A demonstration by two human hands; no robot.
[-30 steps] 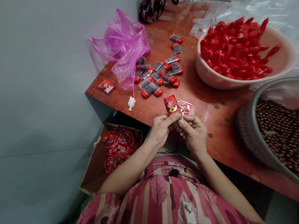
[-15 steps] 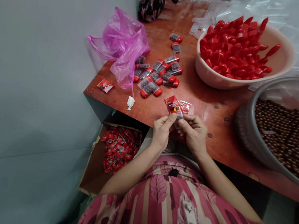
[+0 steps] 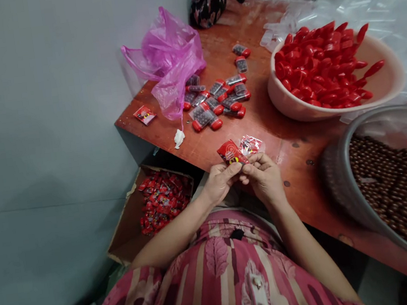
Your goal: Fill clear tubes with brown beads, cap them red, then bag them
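Between my two hands, at the table's front edge, is a small red printed packet [image 3: 231, 152], tilted toward the left. My left hand [image 3: 219, 183] pinches its lower edge between thumb and fingers. Thumb and fingers of my right hand [image 3: 264, 177] close on its lower right corner. Whatever lies inside the packet is hidden. Just beyond my right fingers, a few more red and clear packets [image 3: 250, 143] lie on the table. Farther back is a loose group of clear containers with red caps [image 3: 204, 117], filled with dark balls.
On the orange table [image 3: 173, 149] are a pink plastic bag [image 3: 175, 51], a single packet [image 3: 143, 115], a bowl [image 3: 336, 110] of red caps, a grey basin [image 3: 336, 175] of brown balls and a black bag [image 3: 208, 2]. Below left, a cardboard box [image 3: 124, 233] holds many red packets.
The red packet has turned from upright to leaning left and sits slightly lower. Both hands have kept hold of it, their fingers shifting along its lower edge.
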